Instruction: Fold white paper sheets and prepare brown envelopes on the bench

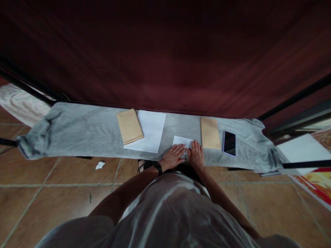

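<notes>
White paper [182, 140]; tan envelopes [210, 133]; grey cloth [85, 132]; black phone [229, 143], lilac-edged; maroon backdrop [165, 75].

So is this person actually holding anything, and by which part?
Nothing looks gripped: the left hand and right hand rest fairly flat on the near part of the small white paper.

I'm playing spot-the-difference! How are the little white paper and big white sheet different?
The left hand and right hand touch the little paper; a tan packet partly covers the big sheet. The big sheet reaches farther back than the little paper. Both are white.
</notes>
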Tool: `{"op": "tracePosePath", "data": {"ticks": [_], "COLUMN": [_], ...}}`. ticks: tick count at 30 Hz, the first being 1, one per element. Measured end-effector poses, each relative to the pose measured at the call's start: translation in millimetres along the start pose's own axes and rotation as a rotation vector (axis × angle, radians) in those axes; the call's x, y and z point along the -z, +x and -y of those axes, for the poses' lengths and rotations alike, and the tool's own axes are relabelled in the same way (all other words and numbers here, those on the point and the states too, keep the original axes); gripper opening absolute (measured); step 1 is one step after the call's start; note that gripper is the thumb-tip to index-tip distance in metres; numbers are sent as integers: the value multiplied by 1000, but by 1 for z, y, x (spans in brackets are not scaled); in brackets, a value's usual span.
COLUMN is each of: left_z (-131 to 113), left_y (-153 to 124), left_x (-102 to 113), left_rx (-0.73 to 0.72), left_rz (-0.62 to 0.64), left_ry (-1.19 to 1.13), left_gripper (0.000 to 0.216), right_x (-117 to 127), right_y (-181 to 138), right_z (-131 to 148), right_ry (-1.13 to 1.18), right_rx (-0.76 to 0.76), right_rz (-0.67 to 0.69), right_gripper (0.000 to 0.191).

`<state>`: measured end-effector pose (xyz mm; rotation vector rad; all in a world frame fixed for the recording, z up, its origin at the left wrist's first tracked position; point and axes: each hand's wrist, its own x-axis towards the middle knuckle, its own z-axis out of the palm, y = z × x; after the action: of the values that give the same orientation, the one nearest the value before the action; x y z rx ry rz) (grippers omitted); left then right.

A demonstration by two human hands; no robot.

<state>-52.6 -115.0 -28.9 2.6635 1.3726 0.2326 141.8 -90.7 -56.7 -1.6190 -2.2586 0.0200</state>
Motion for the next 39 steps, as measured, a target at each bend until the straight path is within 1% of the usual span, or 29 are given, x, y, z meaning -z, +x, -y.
{"op": "tracePosePath", "data": {"ticks": [4,6,9,12,19,24,26,29,30,33,35,36,39], "left_z": [-2,-3,-3,-1,7,9,10,14,16,20,22,23,26], "left_y": [1,0,-1,-4,-22,-28,-23,-5,3,26,37,41,46], "left_x": [1,1,1,1,1,4,5,6,6,7,9,10,16], "left_rx": [12,12,6,38,197,305,363,516,586,814,915,945,982], "left_rz": [9,23,5,-42,-44,-62,-81,-155,-197,-376,-458,-475,-486], "left_ry": [11,10,-4,-17,12,-14,-113,-398,-523,-983,-1200,-1257,-1327], "left_gripper": [63,64,63,59,64,60,56,49,47,39,33,30,25], "right_x": [6,7,8,12,21,27,27,23,21,11,6,4,3], "right_y": [-12,-20,-30,-34,-46,-49,-45,-33,-28,-17,-14,-13,-14], "right_z": [15,21,21,13,-5,-7,-3,7,11,18,20,20,19], "right_ry": [48,60,46,17,-53,-51,-43,-15,-5,6,-6,-15,-37], "right_rx": [132,158,139,120,27,-22,-21,31,46,59,63,65,64], "right_rz": [56,68,67,80,82,85,75,71,72,64,57,54,52], "right_gripper": [58,59,59,58,57,56,57,60,61,62,63,63,61]}}
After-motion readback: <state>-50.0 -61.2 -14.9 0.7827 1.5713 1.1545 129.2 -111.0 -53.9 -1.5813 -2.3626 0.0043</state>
